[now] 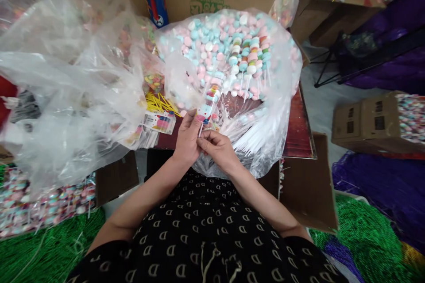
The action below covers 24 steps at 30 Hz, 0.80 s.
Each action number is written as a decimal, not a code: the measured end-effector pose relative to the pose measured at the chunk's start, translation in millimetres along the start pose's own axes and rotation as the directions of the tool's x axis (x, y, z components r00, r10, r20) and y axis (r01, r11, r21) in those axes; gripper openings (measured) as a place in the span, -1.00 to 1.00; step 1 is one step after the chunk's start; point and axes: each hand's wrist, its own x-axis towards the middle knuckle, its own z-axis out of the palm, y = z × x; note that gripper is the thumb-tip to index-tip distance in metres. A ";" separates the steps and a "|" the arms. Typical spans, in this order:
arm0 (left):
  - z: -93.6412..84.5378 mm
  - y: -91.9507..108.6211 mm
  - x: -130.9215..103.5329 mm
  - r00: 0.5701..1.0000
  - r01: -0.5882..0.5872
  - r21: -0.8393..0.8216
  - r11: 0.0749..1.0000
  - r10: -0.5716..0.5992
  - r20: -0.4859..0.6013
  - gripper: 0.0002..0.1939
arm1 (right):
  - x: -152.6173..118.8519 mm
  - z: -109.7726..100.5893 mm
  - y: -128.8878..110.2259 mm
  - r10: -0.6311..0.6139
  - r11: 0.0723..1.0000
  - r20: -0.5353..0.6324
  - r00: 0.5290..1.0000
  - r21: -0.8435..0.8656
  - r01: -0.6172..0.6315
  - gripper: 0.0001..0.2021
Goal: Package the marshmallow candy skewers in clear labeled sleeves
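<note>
My left hand (188, 140) is closed around the lower part of a wrapped marshmallow skewer (213, 93), whose candy end points away from me. A small printed card (201, 113) and a blue-and-red bit sit at the wrapper's neck, by my left thumb. My right hand (217, 147) is pinched against the left, at the stick's lower end; what its fingertips hold is hidden. Just ahead, a large clear bag (282, 110) holds pink, blue and white marshmallows (207, 47). Several finished skewers (251, 56) lie on them, and white sticks (254, 135) fan out nearer me.
Left of my hands lie yellow twist ties (162, 103) and a stack of printed cards (160, 122). A big crumpled plastic bag (69, 84) covers the table's left. Cardboard boxes (365, 119) stand right; one (308, 181) sits below the table edge. Skewers (49, 203) fill the lower left.
</note>
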 end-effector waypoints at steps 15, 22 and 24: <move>-18.6 12.7 11.0 0.709 -0.616 0.771 0.162 0.540 0.453 -0.86 | -6.5 -2.4 -4.5 -0.045 0.999 -0.139 0.989 0.007 0.047 -0.71; -13.1 14.9 -4.2 0.709 -0.666 0.707 0.238 0.494 0.503 -0.85 | 0.4 -13.8 -0.2 -0.129 0.991 -0.244 0.961 -0.072 0.115 -0.67; -14.7 16.2 -4.6 0.794 -0.587 0.726 0.360 0.430 0.429 -0.88 | -1.5 -18.3 -1.1 -0.150 0.988 -0.260 0.954 -0.080 0.133 -0.67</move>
